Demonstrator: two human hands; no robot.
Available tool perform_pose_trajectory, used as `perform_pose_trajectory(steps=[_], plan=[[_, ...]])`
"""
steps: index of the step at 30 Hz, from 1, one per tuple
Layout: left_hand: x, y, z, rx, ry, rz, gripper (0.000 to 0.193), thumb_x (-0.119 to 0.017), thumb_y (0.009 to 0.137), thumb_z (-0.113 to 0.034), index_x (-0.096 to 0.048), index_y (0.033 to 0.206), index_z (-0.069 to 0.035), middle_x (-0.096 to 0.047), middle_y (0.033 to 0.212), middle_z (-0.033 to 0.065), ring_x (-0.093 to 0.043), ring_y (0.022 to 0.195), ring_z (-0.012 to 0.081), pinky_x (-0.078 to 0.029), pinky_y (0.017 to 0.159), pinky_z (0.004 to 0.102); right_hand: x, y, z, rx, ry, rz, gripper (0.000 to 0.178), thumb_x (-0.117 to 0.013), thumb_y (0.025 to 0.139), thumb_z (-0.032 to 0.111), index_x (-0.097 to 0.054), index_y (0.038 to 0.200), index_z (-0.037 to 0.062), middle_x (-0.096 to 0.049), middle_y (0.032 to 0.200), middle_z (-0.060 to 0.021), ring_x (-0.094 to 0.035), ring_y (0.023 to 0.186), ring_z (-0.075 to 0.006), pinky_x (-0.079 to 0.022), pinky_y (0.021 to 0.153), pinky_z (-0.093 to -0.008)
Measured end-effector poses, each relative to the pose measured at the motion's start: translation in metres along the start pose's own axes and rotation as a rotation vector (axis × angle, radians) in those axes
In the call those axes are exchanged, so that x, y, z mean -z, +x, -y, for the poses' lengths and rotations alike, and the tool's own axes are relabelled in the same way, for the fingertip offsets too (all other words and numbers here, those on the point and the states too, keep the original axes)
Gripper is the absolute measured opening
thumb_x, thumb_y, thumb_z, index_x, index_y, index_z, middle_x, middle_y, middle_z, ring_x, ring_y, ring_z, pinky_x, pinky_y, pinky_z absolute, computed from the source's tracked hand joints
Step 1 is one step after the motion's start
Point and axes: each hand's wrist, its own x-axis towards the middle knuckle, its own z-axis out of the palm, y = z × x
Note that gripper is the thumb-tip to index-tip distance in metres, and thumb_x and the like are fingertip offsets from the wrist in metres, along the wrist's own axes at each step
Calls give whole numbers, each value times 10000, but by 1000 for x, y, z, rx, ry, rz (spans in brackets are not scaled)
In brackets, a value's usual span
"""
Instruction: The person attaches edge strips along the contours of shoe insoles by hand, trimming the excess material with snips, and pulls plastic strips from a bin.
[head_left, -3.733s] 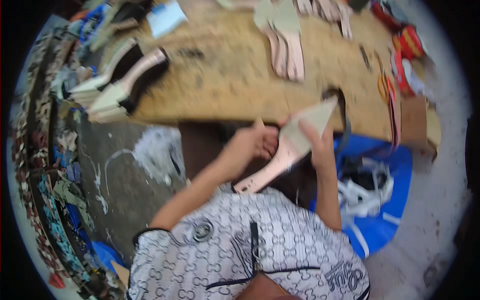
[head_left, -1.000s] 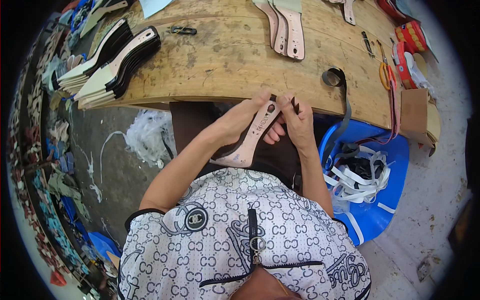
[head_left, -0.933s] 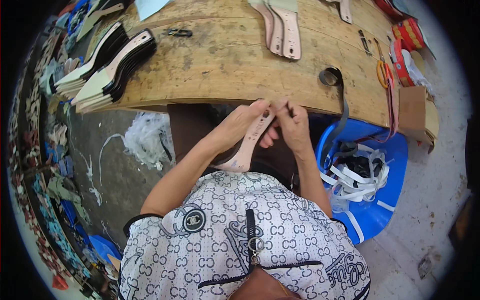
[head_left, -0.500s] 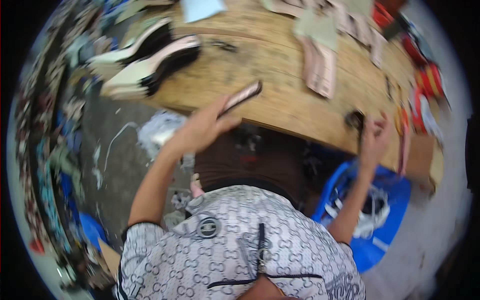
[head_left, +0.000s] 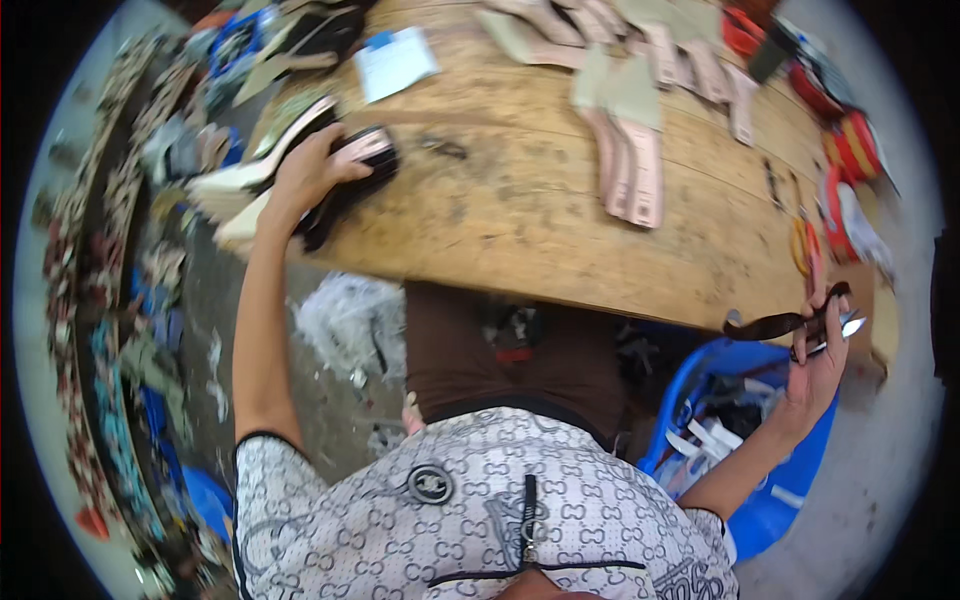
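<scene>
My left hand (head_left: 308, 172) is at the left of the table, closed over the pink narrow end of a curved piece (head_left: 365, 147) that looks like a high-heel shoe insole. It rests on a stack of similar pale pieces with dark-brown edges (head_left: 235, 230). Past the table's right edge, my right hand (head_left: 818, 355) has its fingers closed round a dark brown, curling strip (head_left: 765, 326). A small object with a shiny metal tip (head_left: 852, 327) sticks out of the same hand; its kind is hidden by the fingers.
Several pink and beige insole-like pieces (head_left: 630, 150) lie across the wooden table (head_left: 500, 220). A pale paper sheet (head_left: 395, 65) lies at the back. Orange-handled scissors (head_left: 803, 245) lie at the right edge. Below stands a blue tub (head_left: 790, 510) with scraps; a bag of scraps (head_left: 350, 320) lies on the floor.
My left hand has moved left and away from me with the insole-like piece, onto the stack. My right hand has moved right and nearer, off the table, with the dark strip.
</scene>
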Motion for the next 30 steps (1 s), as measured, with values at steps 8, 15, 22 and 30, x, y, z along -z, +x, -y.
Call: perform_pose_trajectory(steps=[8, 15, 22, 30], plan=[[-110, 105, -227, -256, -682, -105, 681, -736, 761, -374, -503, 1268, 18, -572, 1196, 183, -562, 1058, 272, -445, 922, 372, -93, -33, -20, -205, -148, 195, 213, -629, 859, 104, -593, 1056, 31, -680, 745, -111, -535, 453, -90, -320, 393, -181], [-153, 181, -283, -392, -165, -407, 760, -790, 668, -295, -413, 1268, -20, -508, 1227, 175, -486, 1140, 326, -387, 971, 409, -82, -58, -63, -296, -92, 231, 165, -605, 885, 121, -576, 1003, 10, -671, 734, -133, -549, 447, -117, -347, 384, -191], [-161, 165, -263, -497, -100, -678, 696, -802, 621, -189, -442, 1199, -47, -518, 1179, 133, -497, 1124, 315, -399, 940, 412, -78, -21, -102, -214, -26, 108, 164, -595, 905, 146, -589, 1000, 13, -579, 774, -30, -507, 511, -76, -387, 434, -193], [-116, 152, -215, -134, -895, 164, 545, -792, 719, -329, -584, 1116, -18, -653, 898, 70, -589, 781, 137, -468, 715, 291, -145, -6, -182, 145, -463, 241, 167, -594, 867, 151, -591, 890, -15, -559, 873, -135, -583, 826, -263, -453, 751, -334]])
